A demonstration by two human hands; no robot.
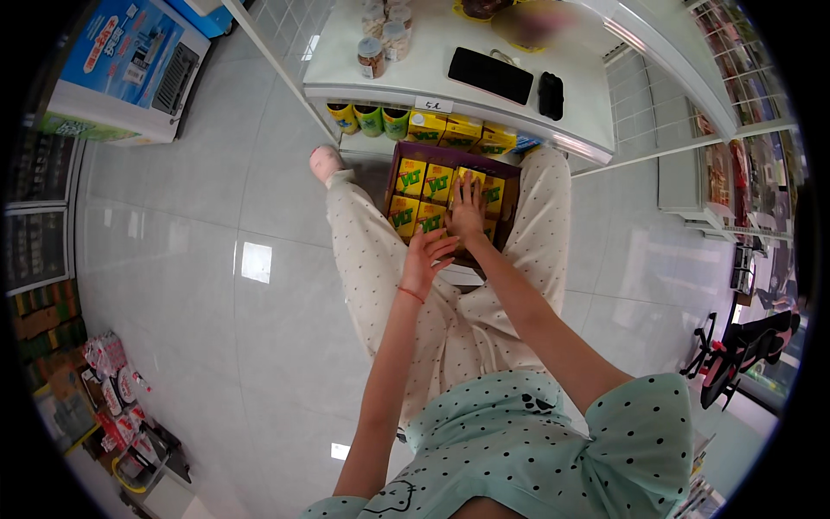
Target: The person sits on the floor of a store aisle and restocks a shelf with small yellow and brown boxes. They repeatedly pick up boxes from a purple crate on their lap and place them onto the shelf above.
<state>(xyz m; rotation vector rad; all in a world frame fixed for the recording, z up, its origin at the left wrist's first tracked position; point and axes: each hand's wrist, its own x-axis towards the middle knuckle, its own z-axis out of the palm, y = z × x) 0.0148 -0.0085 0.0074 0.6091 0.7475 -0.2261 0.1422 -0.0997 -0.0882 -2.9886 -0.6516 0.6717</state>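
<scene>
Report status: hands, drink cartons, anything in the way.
Right hand flat on yellow drink cartons in brown box on lap. Left hand open at box's near edge. Nothing over the cartons but the hands.

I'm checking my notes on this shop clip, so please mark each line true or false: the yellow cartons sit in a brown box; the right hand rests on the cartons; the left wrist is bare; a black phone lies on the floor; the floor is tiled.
1. The yellow cartons sit in a brown box. True.
2. The right hand rests on the cartons. True.
3. The left hand has a bare wrist. False: it wears a thin red band.
4. A black phone lies on the floor. False: it lies on the white counter.
5. The floor is tiled. True.
</scene>
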